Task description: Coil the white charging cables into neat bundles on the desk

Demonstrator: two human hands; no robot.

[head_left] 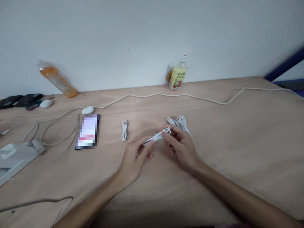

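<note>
Both my hands hold a folded white cable [157,136] just above the wooden table [225,136]. My left hand [135,156] pinches its near end with thumb and fingers closed. My right hand [180,144] grips the far looped end, fingers curled round it. Behind my right hand lies a loose pile of white cables [180,123]. A small coiled white cable [124,130] lies flat to the left of my hands.
A phone [87,131] lies left of centre, screen up. A long white cord [180,95] crosses the table's back. A yellow drink bottle [177,74] stands by the wall; an orange bottle [57,79] leans at far left. White earbud cases [87,110] and plastic packaging [16,155] sit left.
</note>
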